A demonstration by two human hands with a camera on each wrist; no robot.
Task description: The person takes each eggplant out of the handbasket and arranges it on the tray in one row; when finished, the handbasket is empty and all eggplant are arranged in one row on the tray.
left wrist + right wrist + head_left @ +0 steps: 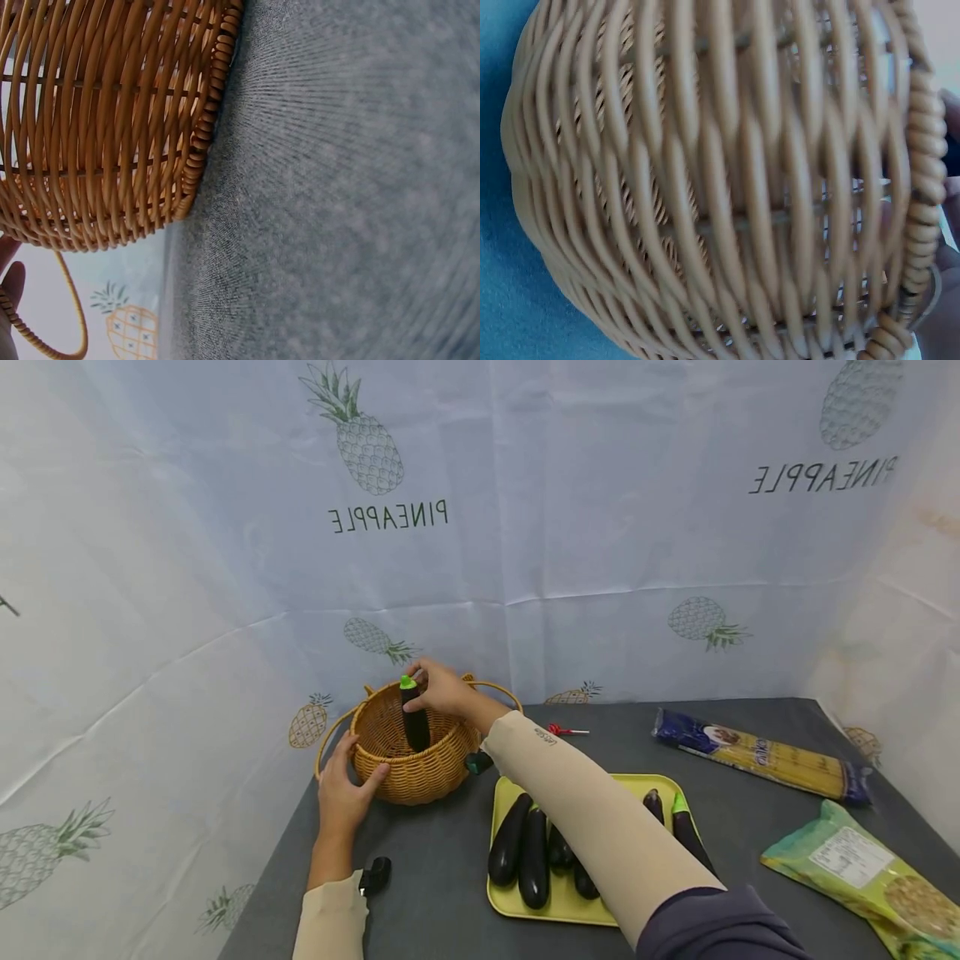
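My right hand (pixel 442 691) grips a dark eggplant (pixel 416 727) with a bright green cap near its top. The eggplant stands nearly upright in the mouth of a brown wicker basket (pixel 420 779), its lower end inside. Against the basket's left side rests my left hand (pixel 345 793), thumb extended along the front near the rim and fingers beside the handle. In the left wrist view, fingertips (pixel 13 281) show at the lower left by the handle (pixel 75 315). Woven basket wall (pixel 727 187) fills most of the right wrist view, with the right fingers partly visible past the rim.
A yellow tray (pixel 551 912) holding several eggplants (pixel 534 860) lies under my right forearm. Behind it is a red lollipop (pixel 567 731). To the right lie a pasta packet (pixel 761 756) and a green snack bag (pixel 862 868). A printed curtain (pixel 600 527) rises behind the table.
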